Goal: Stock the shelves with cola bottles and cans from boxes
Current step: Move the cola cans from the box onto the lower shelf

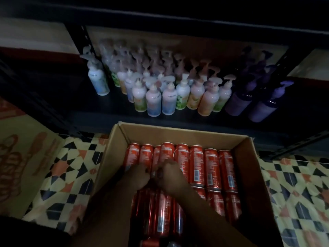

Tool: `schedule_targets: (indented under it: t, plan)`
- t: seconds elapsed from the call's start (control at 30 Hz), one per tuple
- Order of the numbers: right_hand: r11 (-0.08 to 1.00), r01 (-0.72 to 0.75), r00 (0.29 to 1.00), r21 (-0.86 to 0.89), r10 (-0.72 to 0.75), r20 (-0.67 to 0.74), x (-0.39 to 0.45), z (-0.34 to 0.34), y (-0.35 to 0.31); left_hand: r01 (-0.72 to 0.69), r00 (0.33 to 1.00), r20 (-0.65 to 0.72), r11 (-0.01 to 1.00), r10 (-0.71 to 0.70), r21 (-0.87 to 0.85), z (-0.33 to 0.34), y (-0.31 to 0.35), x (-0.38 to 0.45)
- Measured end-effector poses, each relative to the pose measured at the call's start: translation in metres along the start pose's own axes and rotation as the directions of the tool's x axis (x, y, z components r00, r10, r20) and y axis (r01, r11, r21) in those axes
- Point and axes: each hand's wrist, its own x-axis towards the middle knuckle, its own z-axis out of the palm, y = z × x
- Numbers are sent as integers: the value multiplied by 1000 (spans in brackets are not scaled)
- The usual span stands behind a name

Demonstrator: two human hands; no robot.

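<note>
An open cardboard box (pixel 178 133) on the floor holds several red cola cans (pixel 211 164) lying on their sides in rows. Both my hands reach into the box at its left middle. My left hand (pixel 138 177) curls its fingers over the lower end of a can in the far row. Right beside it, my right hand (pixel 170 175) curls around the end of a neighbouring can (pixel 167 151). The scene is dim, and my fingertips are hidden among the cans.
A dark metal shelf (pixel 114 114) runs just beyond the box. It carries several white pump bottles (pixel 169 98) and purple pump bottles (pixel 238 102). The floor has patterned tiles (pixel 71 168). A printed carton (pixel 21 157) lies at the left.
</note>
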Motion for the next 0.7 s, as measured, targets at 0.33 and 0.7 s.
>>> schedule_targets:
  t: [0.33, 0.7]
  plan:
    - [930, 30, 988, -366, 29, 154, -29, 21, -33, 125, 974, 176, 985, -144, 116, -35, -23, -29]
    - [959, -135, 972, -247, 176, 152, -29, 30, -56, 128, 991, -22, 992, -128, -13, -15, -39, -37]
